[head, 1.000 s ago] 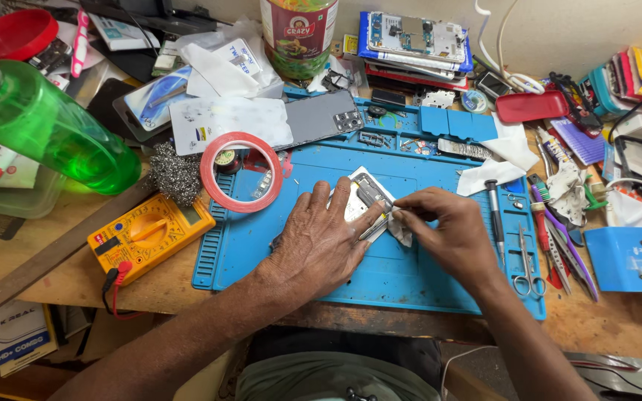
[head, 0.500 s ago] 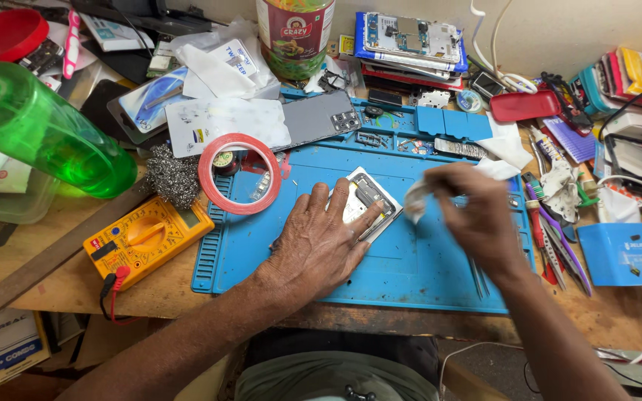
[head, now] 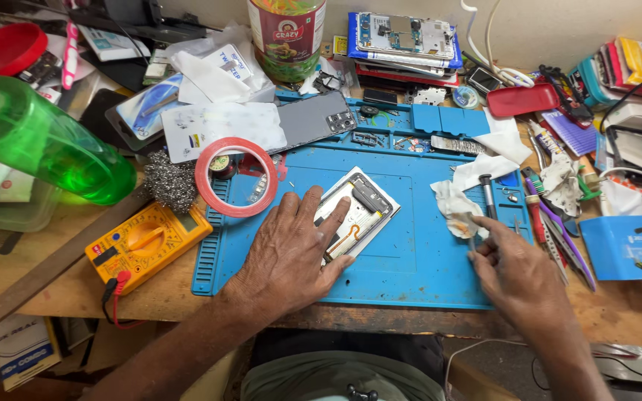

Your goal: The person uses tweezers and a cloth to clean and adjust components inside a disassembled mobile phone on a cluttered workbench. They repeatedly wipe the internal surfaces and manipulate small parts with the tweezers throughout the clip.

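**Flat palm pins phone, pinch works tool on tissue**

Pressed flat with fingers spread, the left hand (head: 287, 252) clamps nothing; it pins the opened phone (head: 357, 214) to the blue mat (head: 410, 260), fingertips over the phone's lower half. Pinched together, the right hand's (head: 518, 278) fingers close on a thin tool (head: 472, 234) whose tip touches the crumpled tissue (head: 453, 204) just right of the phone; what kind of tool it is I cannot tell.

Largest first: the wooden bench (head: 24, 267) carries everything, and the mat covers its middle, with part trays along its far edge. A green bottle (head: 46, 152) lies on its side at far left. The yellow multimeter (head: 146, 241) sits off the mat's left edge, its red lead hanging over the bench front. A red tape ring (head: 237, 177) straddles the mat's upper left corner, a wad of steel wool (head: 169, 182) beside it. A grey phone back (head: 313, 122) lies beyond. Screwdrivers and tweezers (head: 551, 230) crowd the right margin, beside a small blue box (head: 626, 249).

To my eye, the step is wiping the tool tip. Doing it well likely means keeping the left palm steady so the phone stays put, drawing the tip across the tissue with light strokes, and keeping the tissue clear of the loose screws in the trays.
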